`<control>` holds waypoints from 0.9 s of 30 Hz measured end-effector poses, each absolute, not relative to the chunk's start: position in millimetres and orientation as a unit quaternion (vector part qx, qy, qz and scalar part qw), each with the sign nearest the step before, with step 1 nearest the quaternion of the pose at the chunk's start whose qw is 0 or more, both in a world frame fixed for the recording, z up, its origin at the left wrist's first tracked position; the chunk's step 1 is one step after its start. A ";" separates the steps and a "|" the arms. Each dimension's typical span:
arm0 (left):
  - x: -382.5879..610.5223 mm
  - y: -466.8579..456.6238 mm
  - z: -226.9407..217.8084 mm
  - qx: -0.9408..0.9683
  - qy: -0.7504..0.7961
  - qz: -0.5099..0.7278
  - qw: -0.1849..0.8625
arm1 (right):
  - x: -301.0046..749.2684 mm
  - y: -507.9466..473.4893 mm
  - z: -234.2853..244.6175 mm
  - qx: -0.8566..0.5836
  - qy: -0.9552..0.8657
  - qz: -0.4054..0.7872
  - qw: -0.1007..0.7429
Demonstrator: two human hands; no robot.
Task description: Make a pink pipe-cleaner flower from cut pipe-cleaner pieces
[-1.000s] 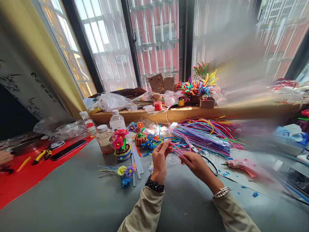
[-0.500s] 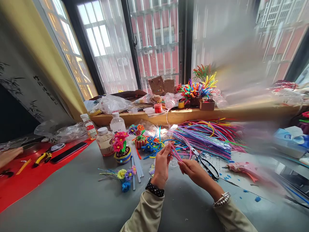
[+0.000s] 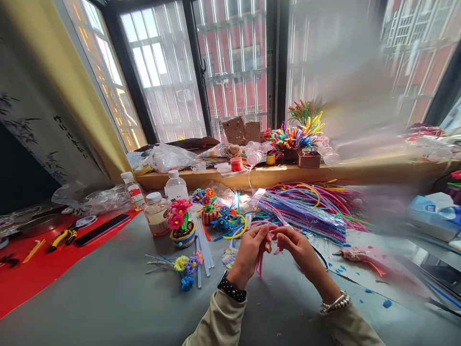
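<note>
I watch the left hand (image 3: 250, 252) pinch thin pink fuzzy stems (image 3: 260, 265); right hand (image 3: 299, 249) just beside, its grip unclear; pink plastic glue gun (image 3: 359, 253), three o'clock.

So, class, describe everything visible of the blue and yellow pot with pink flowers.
The pot stands upright on the grey table, beside a capped bottle. Yellow and blue bands wrap its rounded side; the top looks brown. Apparently fuzzy pink flowers cluster above green leaves. Whether the clear sticks alongside touch it is unclear.
</note>
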State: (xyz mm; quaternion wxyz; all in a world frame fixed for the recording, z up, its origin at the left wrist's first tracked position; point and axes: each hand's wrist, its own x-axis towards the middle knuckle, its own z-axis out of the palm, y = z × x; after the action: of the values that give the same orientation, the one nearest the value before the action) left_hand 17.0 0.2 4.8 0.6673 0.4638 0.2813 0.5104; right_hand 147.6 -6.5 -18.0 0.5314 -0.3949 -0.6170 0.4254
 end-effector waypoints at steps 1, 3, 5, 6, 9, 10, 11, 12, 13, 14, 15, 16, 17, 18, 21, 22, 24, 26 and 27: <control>17.9 -0.8 5.2 0.471 0.272 0.499 0.675 | 149.2 -6.1 -18.2 -0.399 -0.605 0.427 0.541; 19.2 -2.7 6.1 0.480 0.257 0.483 0.686 | 151.6 -5.6 -19.1 -0.407 -0.589 0.423 0.555; 19.6 -3.7 6.7 0.483 0.255 0.473 0.692 | 152.9 -5.2 -20.1 -0.413 -0.585 0.416 0.560; 19.6 -3.9 6.7 0.479 0.262 0.469 0.695 | 153.2 -5.1 -20.4 -0.415 -0.586 0.413 0.560; 19.2 -3.3 5.4 0.456 0.299 0.457 0.703 | 153.7 -5.9 -19.1 -0.423 -0.595 0.397 0.556; 19.2 -3.1 4.8 0.450 0.308 0.454 0.705 | 153.9 -6.6 -18.1 -0.424 -0.597 0.393 0.556; 19.3 -2.9 4.3 0.448 0.313 0.450 0.706 | 154.1 -7.4 -17.0 -0.423 -0.597 0.393 0.556; 19.4 -2.8 3.9 0.448 0.316 0.447 0.707 | 154.3 -8.1 -16.0 -0.420 -0.598 0.398 0.555; 19.6 -2.9 3.6 0.449 0.317 0.443 0.708 | 154.6 -8.7 -15.2 -0.415 -0.596 0.408 0.553; 19.8 -3.0 3.5 0.451 0.320 0.438 0.709 | 154.8 -9.1 -14.8 -0.410 -0.593 0.421 0.551; 19.9 -3.2 3.5 0.453 0.325 0.431 0.710 | 154.9 -9.1 -14.8 -0.404 -0.587 0.437 0.548; 20.0 -3.4 3.6 0.457 0.328 0.423 0.710 | 155.0 -9.0 -15.1 -0.398 -0.580 0.454 0.548; 20.0 -3.5 3.7 0.461 0.331 0.416 0.711 | 155.1 -8.6 -15.6 -0.392 -0.571 0.468 0.548; 19.9 -3.7 3.6 0.465 0.331 0.409 0.712 | 155.1 -8.2 -16.1 -0.388 -0.564 0.481 0.549; 19.5 -3.9 3.3 0.475 0.326 0.401 0.712 | 155.1 -7.6 -16.6 -0.378 -0.557 0.497 0.548; 19.4 -4.0 3.3 0.476 0.325 0.401 0.712 | 155.1 -7.7 -16.3 -0.376 -0.558 0.499 0.546; 19.4 -4.1 3.6 0.473 0.327 0.403 0.711 | 155.6 -8.1 -15.4 -0.374 -0.561 0.503 0.541; 19.3 -4.2 4.2 0.471 0.332 0.402 0.712 | 156.8 -8.2 -15.2 -0.374 -0.564 0.507 0.534; 19.2 -4.3 4.3 0.470 0.333 0.400 0.713 | 157.5 -7.9 -15.4 -0.373 -0.566 0.511 0.529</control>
State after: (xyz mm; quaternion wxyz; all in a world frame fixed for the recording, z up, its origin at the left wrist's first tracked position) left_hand 19.2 -4.3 4.3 0.7127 0.4701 0.3335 0.3998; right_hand 157.5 -7.9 -15.4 0.5290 -0.3729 -0.5658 0.5109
